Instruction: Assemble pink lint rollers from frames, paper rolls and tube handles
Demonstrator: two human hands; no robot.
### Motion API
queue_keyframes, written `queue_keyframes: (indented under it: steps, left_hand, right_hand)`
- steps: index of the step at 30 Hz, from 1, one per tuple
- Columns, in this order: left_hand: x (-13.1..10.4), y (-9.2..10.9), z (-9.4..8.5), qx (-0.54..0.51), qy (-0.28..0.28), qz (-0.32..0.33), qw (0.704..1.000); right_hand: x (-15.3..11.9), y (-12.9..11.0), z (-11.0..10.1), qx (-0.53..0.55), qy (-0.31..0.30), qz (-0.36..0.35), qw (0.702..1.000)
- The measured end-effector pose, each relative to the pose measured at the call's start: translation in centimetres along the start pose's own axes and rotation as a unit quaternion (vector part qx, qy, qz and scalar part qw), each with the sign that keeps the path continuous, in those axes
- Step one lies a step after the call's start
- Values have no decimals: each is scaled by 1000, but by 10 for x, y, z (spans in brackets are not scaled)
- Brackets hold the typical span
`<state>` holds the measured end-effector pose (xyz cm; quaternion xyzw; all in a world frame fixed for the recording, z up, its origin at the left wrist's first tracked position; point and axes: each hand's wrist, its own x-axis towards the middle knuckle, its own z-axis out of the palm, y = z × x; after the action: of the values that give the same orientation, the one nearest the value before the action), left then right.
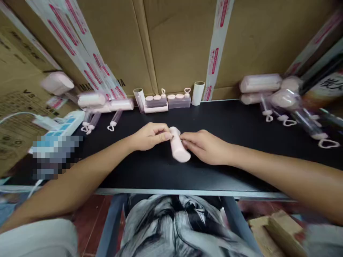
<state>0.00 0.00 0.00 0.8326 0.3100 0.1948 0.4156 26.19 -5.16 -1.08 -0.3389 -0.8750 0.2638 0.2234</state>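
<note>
A pale pink cylinder [179,148] is held just above the black tabletop, tilted with its rounded near end toward me. My left hand [154,136] pinches it near its far end between thumb and index finger. On the other side, my right hand [202,145] has its closed fingers against the cylinder's right flank; what its fingertips grip there is partly hidden. Behind both hands stand two clear purplish cases with pink tops and heart-shaped loops, a left case [155,103] and a right case [179,101].
White cardboard tubes, one on the left [139,100] and one on the right [198,93], flank the cases. Wrapped pink cylinders lie at left [92,99] and right [261,84]. A power strip [65,125] sits at left. Large cardboard boxes [179,43] wall the back.
</note>
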Motion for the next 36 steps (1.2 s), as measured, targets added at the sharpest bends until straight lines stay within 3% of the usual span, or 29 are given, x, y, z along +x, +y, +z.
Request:
queue_keyframes:
  steps: [4,9,13,19,25,29,36]
  left_hand:
    - [3,-1,1,38,34,-15,999]
    - [1,-5,0,-49,42,-39,997]
    - [4,-7,-7,-85,124,10,989]
    - [19,-2,-41,-20,272,87,958]
    - [63,9,-79,24,356,74,931]
    - [110,23,-78,72,350,55,932]
    - [191,36,-28,268,219,68,936]
  right_hand:
    - [6,11,4,33,13,41,999]
    - [5,17,5,92,18,64,993]
    - [5,21,5,140,11,77,987]
    - [8,24,4,152,-15,75,985]
    - [8,25,4,158,-15,77,984]
    - [8,25,5,156,-16,76,985]
    - [9,24,4,133,-18,61,989]
